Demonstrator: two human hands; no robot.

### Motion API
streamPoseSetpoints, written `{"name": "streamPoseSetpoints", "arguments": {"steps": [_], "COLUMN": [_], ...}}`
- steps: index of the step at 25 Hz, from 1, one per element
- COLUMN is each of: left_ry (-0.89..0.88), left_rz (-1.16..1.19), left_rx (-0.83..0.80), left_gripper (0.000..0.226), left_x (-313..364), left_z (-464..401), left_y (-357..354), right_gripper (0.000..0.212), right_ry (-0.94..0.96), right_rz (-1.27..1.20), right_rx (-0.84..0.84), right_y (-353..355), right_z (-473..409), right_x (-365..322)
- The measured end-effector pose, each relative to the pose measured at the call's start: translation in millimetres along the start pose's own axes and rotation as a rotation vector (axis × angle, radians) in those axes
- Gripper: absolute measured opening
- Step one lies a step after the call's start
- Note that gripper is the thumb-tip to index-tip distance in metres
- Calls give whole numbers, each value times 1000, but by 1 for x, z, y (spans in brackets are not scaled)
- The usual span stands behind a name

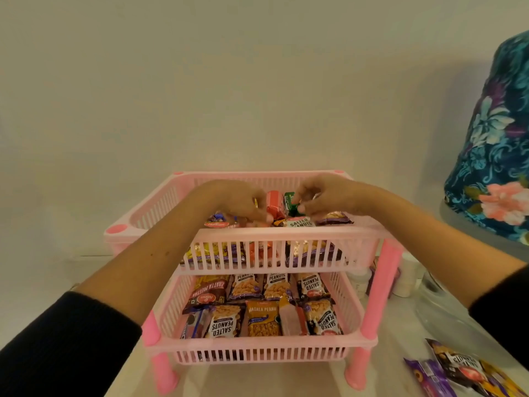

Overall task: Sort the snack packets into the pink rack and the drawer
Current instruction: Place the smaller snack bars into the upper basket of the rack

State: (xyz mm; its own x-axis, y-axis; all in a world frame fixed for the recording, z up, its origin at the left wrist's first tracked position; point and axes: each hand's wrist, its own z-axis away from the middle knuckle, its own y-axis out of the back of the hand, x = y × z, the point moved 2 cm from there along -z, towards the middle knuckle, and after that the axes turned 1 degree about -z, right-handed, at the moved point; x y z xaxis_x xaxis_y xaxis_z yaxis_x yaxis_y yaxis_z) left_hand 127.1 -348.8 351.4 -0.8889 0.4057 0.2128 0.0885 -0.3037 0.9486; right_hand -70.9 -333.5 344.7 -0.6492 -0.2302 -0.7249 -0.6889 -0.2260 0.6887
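Note:
A pink two-tier rack (274,234) stands in front of me on a pale surface. Its lower tier (257,352) holds several packets laid flat, mostly salted peanuts. The upper tier holds more packets, with a red packet (275,204) and a green packet (290,202) standing upright at the back. Both my hands reach into the upper tier. My left hand (243,203) has curled fingers down among the packets beside the red one; what it holds is hidden. My right hand (320,200) pinches the green packet's lower edge. No drawer is visible.
A few loose snack packets (458,371) lie on the surface at the lower right. White bottles (406,279) stand behind the rack's right leg. A floral blue cloth cover (495,138) fills the right edge. A plain wall is directly behind the rack.

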Motion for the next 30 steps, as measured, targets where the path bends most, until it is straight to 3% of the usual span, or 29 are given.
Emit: {"name": "streamPoseSetpoints", "arguments": {"steps": [3,5,9,13,20,23,26,30], "left_ry": [-145,-279,-543,-597,-439,-295,-173,-105], "left_rz": [101,302,558,686,858,815,673,469], "left_rx": [532,788,941,790,235,79,-54,-33], "left_gripper": [10,6,9,14,30,20,38,56], "left_x": [10,22,63,99,166,199,237,277], "left_z": [29,53,99,112,85,49,1,-54], "left_y": [1,-8,-62,-153,-326,-370,-391,-401], "right_gripper": [17,18,10,9,9,38,60,55], "right_ry": [165,255,254,54,-481,-649,-702,-616], "right_rz": [-116,-209,-215,-211,-148,21,183,378], "right_rx": [338,515,669,724,808,628,402,237], "right_y": [11,14,-6,-41,-108,-136,-150,-156], "right_z": [37,72,153,232,355,371,369,365], "right_x": [-13,-16,10,75,227,275,305,322]}}
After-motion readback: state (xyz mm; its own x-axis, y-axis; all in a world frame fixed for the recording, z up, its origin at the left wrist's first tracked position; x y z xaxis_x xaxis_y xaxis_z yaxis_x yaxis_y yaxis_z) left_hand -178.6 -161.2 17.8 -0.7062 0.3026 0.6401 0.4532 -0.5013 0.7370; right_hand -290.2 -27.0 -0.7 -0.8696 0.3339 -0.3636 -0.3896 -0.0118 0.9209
